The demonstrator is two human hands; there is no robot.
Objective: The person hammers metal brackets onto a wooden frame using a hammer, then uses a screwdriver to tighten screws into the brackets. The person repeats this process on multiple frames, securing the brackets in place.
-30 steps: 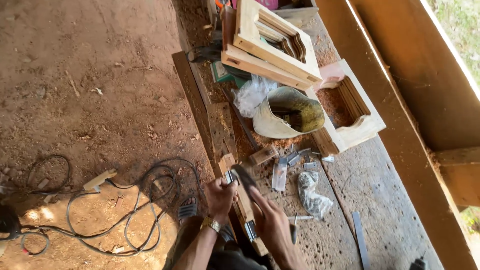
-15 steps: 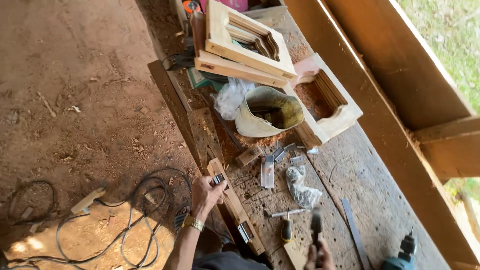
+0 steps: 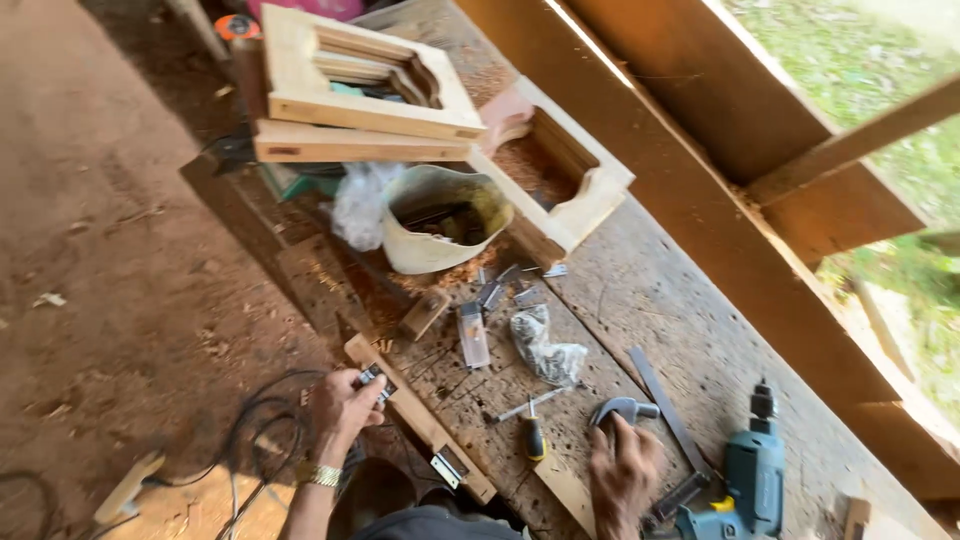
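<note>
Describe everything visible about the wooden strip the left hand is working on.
The wooden strip is a long, narrow, pale length of bare wood lying flat along the near edge of the workbench, running diagonally from upper left to lower right. A small metal hinge sits near its lower end. The left hand presses a second small metal piece against its upper end. Sawdust lies beside it. The right hand is apart from it, on a hammer.

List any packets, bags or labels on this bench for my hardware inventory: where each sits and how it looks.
Clear plastic bag: bench centre, crumpled, holding small metal parts.
Small clear packet: left of that bag, flat, rectangular.
White plastic bag: beside the cream bucket, bunched.
No signs or screens.
Left hand holds a small metal hinge; right hand grips a hammer.
</note>
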